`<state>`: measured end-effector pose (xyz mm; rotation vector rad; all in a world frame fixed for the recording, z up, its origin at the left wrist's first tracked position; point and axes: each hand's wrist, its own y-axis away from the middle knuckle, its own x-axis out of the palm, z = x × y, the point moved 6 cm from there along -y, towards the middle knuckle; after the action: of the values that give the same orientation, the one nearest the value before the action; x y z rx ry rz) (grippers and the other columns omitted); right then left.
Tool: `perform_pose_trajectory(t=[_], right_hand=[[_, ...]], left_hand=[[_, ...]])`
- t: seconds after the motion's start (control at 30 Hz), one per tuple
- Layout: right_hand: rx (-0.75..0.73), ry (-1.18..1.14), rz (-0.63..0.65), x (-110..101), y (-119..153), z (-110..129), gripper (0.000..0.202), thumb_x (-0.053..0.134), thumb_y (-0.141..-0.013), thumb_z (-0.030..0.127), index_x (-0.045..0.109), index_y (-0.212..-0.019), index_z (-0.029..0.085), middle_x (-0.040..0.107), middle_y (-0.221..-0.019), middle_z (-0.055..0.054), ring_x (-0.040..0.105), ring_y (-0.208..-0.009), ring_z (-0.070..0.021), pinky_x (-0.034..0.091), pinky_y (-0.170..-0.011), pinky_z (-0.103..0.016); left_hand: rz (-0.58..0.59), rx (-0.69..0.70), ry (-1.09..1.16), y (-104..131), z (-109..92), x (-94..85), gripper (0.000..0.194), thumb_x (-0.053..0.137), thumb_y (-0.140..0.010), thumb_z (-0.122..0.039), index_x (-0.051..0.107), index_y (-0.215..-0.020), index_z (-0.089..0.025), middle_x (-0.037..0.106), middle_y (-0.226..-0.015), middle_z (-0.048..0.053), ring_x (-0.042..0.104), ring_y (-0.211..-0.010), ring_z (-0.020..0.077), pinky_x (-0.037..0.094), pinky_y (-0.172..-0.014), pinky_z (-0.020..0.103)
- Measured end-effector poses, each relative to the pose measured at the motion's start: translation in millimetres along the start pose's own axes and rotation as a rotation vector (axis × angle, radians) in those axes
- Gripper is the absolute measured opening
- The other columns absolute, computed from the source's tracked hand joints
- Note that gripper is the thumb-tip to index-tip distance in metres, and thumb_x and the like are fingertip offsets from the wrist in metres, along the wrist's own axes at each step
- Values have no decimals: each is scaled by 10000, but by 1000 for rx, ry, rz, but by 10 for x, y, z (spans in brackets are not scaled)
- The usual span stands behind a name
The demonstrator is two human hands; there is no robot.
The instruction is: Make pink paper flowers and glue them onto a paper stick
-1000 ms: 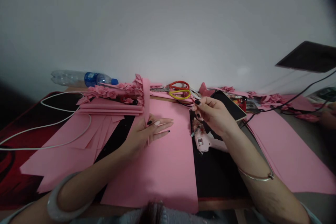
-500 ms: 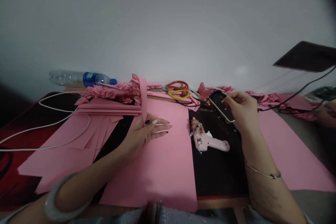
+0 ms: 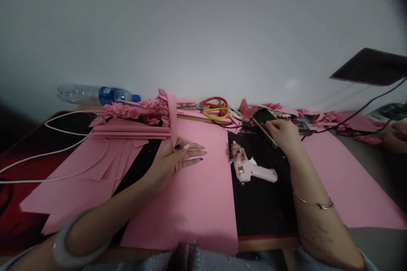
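Observation:
My left hand (image 3: 173, 156) holds a long pink paper strip (image 3: 172, 114) upright between thumb and fingers, with several fingers stretched out to the right. Folded pink paper petals (image 3: 163, 103) show against the strip's upper end. Under this hand lies a large pink paper sheet (image 3: 206, 203). My right hand (image 3: 282, 135) is at a dark phone (image 3: 263, 115) with a pale edge, its fingers bent over it. Whether they grip the phone or only touch it is hidden. Between the hands, a light pink glue gun (image 3: 254, 171) rests on the black mat (image 3: 263, 211).
Red-and-yellow-handled scissors (image 3: 216, 108) lie at the back, near pink paper flowers (image 3: 124, 111). A plastic bottle (image 3: 95, 94) lies by the wall. White cable (image 3: 60, 161) loops at left; black cable (image 3: 359, 110) runs right. Another person's hand (image 3: 394, 139) shows at the right edge.
My right hand has moved left and slightly down, closer over the phone, whose pale edge shows less. My left hand and the strip stay almost in place.

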<state>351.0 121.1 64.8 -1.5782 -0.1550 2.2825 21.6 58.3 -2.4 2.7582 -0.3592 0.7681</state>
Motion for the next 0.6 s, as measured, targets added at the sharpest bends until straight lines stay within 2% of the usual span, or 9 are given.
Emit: perform_pose_trajectory(t=[0.07,0.17,0.23,0.3,0.33,0.4,0.5,0.53,0.6], right_hand=[[-46,92,39,37,-7,1,304,505,-845,306,737,-720,156,668,-723,-110,636,-763,-279,452,-672,-359],[-85,68,-65,-44,-4,-2,378,458,-865,287,699,-1113,134,679,-956,-161,614,-983,-316,463,-825,-412],[-76,31,-152,-159,15,-10,486,463,-860,290,577,-1302,123,676,-986,-166,602,-1012,-321,457,-854,-442],[-42,-7,-158,-262,55,-21,488,495,-844,300,573,-1295,130,690,-935,-146,623,-932,-307,472,-804,-433],[-13,-30,-114,-293,87,-31,432,523,-828,306,622,-1217,146,698,-907,-130,637,-861,-286,482,-758,-410],[-37,-64,108,-261,200,-1,298,574,-784,316,692,-1023,183,707,-843,-80,644,-740,-233,487,-660,-344],[-159,-124,555,-82,546,101,424,646,-716,307,654,-1125,197,707,-821,-38,635,-654,-182,488,-576,-284],[-190,-129,648,-33,672,131,492,660,-706,295,629,-1190,207,711,-870,-36,644,-676,-175,499,-589,-274],[-245,-105,725,44,871,194,554,647,-711,256,590,-1261,221,711,-925,-40,655,-703,-171,499,-597,-261]], left_hand=[[-7,-5,-5,1,-2,3,266,735,-774,-306,503,-821,-185,738,-979,90,710,-960,275,542,-873,427],[-13,-5,-16,12,-20,20,285,752,-754,-312,503,-805,-184,734,-956,71,720,-876,249,563,-819,392],[-16,0,-33,22,-36,31,279,742,-766,-318,499,-793,-182,729,-953,57,716,-811,225,574,-773,360],[-19,6,-62,28,-49,36,274,722,-784,-324,486,-792,-186,722,-948,46,701,-737,193,580,-711,336],[-19,10,-82,27,-54,37,275,713,-789,-327,475,-795,-190,716,-940,40,689,-693,173,582,-674,328],[-7,16,-136,19,-59,45,292,701,-789,-331,441,-792,-198,701,-885,24,650,-586,131,573,-577,303],[12,41,-254,-6,-56,49,300,651,-819,-340,388,-767,-207,674,-765,-1,542,-409,72,460,-395,209],[9,63,-296,-15,-56,43,298,630,-835,-339,373,-758,-209,670,-736,-6,495,-363,53,399,-354,182],[-6,121,-363,-28,-52,20,296,593,-866,-331,350,-745,-212,671,-705,-9,404,-312,19,305,-320,155]])
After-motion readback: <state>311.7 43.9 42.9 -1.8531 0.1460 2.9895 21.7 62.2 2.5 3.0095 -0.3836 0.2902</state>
